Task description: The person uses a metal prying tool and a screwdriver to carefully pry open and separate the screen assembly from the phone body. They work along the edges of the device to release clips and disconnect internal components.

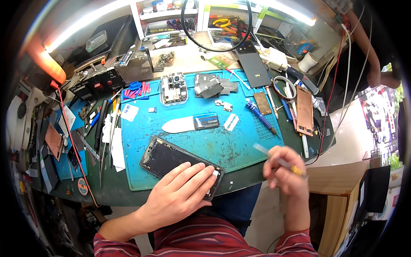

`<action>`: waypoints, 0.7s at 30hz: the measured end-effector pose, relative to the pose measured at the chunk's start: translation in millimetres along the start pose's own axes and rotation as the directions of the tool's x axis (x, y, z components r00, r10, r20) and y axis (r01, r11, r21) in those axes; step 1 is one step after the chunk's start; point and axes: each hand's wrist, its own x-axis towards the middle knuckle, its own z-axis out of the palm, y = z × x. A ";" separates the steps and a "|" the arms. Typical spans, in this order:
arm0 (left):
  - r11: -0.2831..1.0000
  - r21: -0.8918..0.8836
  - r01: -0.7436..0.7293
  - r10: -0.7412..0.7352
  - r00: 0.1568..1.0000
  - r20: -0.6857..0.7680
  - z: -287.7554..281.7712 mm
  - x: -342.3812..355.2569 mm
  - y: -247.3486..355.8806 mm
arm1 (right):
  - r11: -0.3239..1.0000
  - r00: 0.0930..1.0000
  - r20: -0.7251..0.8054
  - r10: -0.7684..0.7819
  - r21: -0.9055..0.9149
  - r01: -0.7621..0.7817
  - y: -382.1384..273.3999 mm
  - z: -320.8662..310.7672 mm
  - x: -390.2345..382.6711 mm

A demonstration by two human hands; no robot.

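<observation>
My left hand (180, 188) grips an opened black phone housing (167, 156) at the mat's front edge, fingers laid across it and thumb at its near side. My right hand (282, 169), right of the phone and slightly raised, is closed on a thin tool (267, 152) with a pale blade and yellow-banded handle, blurred. The blue mat (235, 150) also bears a flat metal pry blade (177, 125), a razor blade (231, 122), a blue screwdriver (259, 115), a circuit board (173, 88) in a clear tray and dark shielding pieces (209, 85).
A black phone (252, 64) lies at the back, near tool shelves (224, 21). A power unit (96, 83), pens and tweezers crowd the left. A copper-coloured phone shell (304, 107) and hanging cables are at the right, with another person's arm (370, 60) beyond. A wooden cabinet (332, 180) stands below right.
</observation>
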 end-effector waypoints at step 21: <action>0.995 0.097 -0.028 0.018 0.995 0.098 -2.2 3.5 -3.3 | 0.576 0.931 0.293 -0.219 -0.731 0.366 21.5 45.7 21.8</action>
